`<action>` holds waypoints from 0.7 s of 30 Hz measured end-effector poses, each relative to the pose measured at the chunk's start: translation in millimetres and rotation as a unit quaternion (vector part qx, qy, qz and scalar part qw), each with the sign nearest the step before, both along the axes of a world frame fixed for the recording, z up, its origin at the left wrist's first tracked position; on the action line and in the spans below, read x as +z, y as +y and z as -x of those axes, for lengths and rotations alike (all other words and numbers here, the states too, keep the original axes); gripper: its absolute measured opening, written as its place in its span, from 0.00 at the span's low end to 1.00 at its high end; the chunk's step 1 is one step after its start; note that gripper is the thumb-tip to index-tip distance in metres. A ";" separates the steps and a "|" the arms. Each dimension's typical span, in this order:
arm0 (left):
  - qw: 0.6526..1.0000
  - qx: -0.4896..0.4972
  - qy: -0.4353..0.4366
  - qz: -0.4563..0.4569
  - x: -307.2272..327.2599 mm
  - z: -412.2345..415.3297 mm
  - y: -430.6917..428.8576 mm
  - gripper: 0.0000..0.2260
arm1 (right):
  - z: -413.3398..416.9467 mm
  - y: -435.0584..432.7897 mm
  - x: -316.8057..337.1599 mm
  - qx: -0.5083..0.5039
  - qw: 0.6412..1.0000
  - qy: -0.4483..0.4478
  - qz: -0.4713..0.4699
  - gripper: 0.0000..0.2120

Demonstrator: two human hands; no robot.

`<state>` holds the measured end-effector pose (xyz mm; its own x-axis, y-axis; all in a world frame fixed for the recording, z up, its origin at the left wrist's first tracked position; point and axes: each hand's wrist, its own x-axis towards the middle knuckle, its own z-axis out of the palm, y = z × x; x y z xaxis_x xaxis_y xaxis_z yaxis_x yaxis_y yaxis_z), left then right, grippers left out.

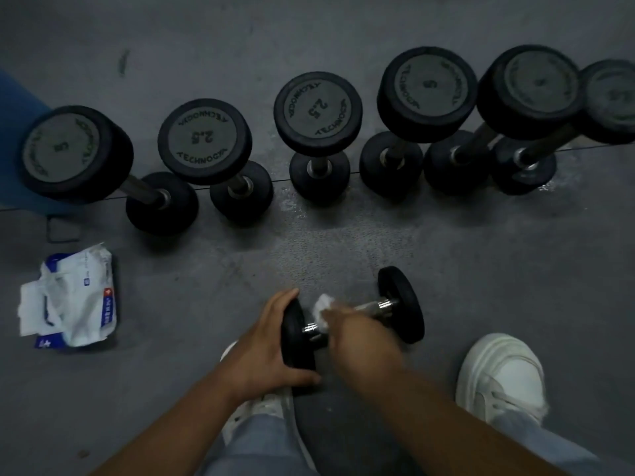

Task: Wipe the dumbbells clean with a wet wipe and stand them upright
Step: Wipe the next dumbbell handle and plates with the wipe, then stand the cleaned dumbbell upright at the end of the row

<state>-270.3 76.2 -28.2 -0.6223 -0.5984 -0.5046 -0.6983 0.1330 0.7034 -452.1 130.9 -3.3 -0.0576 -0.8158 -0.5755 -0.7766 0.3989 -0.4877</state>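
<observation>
Grey rubber gym floor point(515, 255): mid-grey, finely speckled, with a paler mottled patch near the middle.
Row of upright black rubber dumbbells point(318, 113): black heads, flat grey end discs with darker raised lettering and numbers; dark metal handles.
Lying black disc-headed dumbbell point(402, 304): black heads, shiny silver chrome handle.
Crumpled white wet wipe point(321, 304): plain white.
Soft plastic wipes packet point(86, 297): white, with blue panels and a small red patch, seemingly bearing a white mark.
Chunky white shoes point(501, 376): white, off-white panels.
Pale denim trousers point(254, 441): washed-out light blue.
Flat blue surface at the left edge point(20, 108): plain mid-blue.
</observation>
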 end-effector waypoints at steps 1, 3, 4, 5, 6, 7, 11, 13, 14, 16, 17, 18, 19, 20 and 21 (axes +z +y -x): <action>1.000 0.002 -0.008 -0.008 -0.2 -0.4 4.1 0.57 | -1.1 -2.8 2.8 0.034 0.999 -0.036 -0.007 0.15; 1.000 -0.006 -0.018 -0.008 -0.7 -1.2 9.2 0.57 | 12.9 -10.8 -0.1 -0.011 0.999 -0.029 -0.033 0.12; 1.000 -0.010 -0.021 -0.006 -1.0 -1.6 10.4 0.57 | 18.8 -9.4 -6.2 -0.055 0.998 0.019 -0.027 0.12; 1.000 -0.010 -0.022 -0.005 -1.0 -1.4 10.3 0.56 | 20.0 -5.7 -8.5 -0.061 0.994 0.082 -0.028 0.12; 1.000 -0.007 -0.023 -0.004 -0.3 -0.3 9.2 0.55 | 16.5 -1.8 -5.5 -0.043 0.993 0.104 -0.038 0.13; 1.000 -0.005 -0.023 -0.002 0.5 1.1 8.2 0.54 | 10.2 -0.1 -2.1 -0.030 0.995 0.080 -0.053 0.14; 1.000 -0.002 0.005 0.012 4.8 6.3 7.6 0.48 | 11.8 -26.4 12.3 -0.036 0.990 -0.129 -0.042 0.12; 0.999 0.000 0.033 0.027 16.1 14.7 5.3 0.47 | 36.4 -46.3 21.3 -0.078 0.988 -0.133 0.027 0.11; 0.999 -0.002 0.042 0.035 25.1 21.2 2.9 0.47 | 51.0 -54.5 27.2 -0.077 0.990 -0.098 0.065 0.11; 0.996 -0.012 0.058 0.061 48.4 38.6 -7.3 0.47 | 83.8 -67.4 38.9 -0.072 0.988 -0.018 0.132 0.07; 0.994 -0.024 0.061 0.082 61.6 49.8 -13.7 0.47 | 100.7 -70.3 45.5 -0.065 0.986 0.010 0.156 0.05; 0.992 -0.044 0.060 0.107 75.1 62.1 -20.6 0.47 | 117.0 -70.2 52.0 -0.062 0.982 0.030 0.175 0.06; 0.987 -0.071 0.050 0.138 86.8 74.3 -27.1 0.47 | 132.6 -66.7 58.6 -0.057 0.979 0.044 0.189 0.08; 0.979 -0.102 0.032 0.172 96.6 87.0 -33.3 0.47 | 146.5 -59.8 66.6 -0.050 0.978 0.052 0.197 0.10; 0.970 -0.134 0.009 0.205 104.2 99.5 -39.2 0.47 | 158.9 -51.6 73.4 -0.042 0.977 0.053 0.203 0.11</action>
